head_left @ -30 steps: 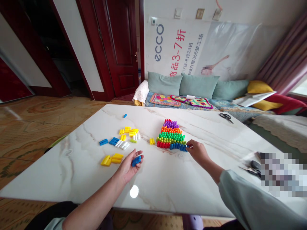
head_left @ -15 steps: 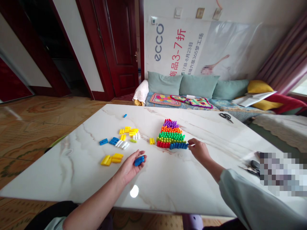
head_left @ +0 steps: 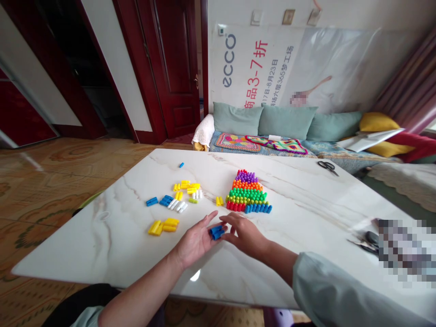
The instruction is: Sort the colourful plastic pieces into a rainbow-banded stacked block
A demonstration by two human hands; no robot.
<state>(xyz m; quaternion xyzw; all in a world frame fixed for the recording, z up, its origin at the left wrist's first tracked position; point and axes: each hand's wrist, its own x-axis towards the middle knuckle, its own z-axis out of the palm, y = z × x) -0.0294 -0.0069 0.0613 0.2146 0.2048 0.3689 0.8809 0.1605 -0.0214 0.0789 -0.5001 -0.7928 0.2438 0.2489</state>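
Note:
My left hand (head_left: 199, 238) is turned palm up above the table, with a few small blue plastic tubes (head_left: 217, 232) lying on its fingers. Over these tubes reaches my right hand (head_left: 243, 234), thumb and fingers apart around them; whether it touches one is hard to tell. Beyond the hands stands a tight stepped block of small plastic tubes (head_left: 247, 195), upright in coloured rows of red, purple, orange, green and olive. Its front row is red on the left and blue tubes (head_left: 258, 208) on the right.
Left on the marble-patterned table (head_left: 129, 240) lie yellow tubes (head_left: 164, 226), white tubes (head_left: 177, 205) and blue tubes (head_left: 151, 201). A yellow pair (head_left: 219, 200) sits beside the block. Scissors (head_left: 327, 167) lie at the far right, another dark-handled pair (head_left: 368, 243) nearer.
My right hand has left the right end of the blue front row and come back to my left hand. The left hand has shifted right with its blue tubes. The view has turned slightly.

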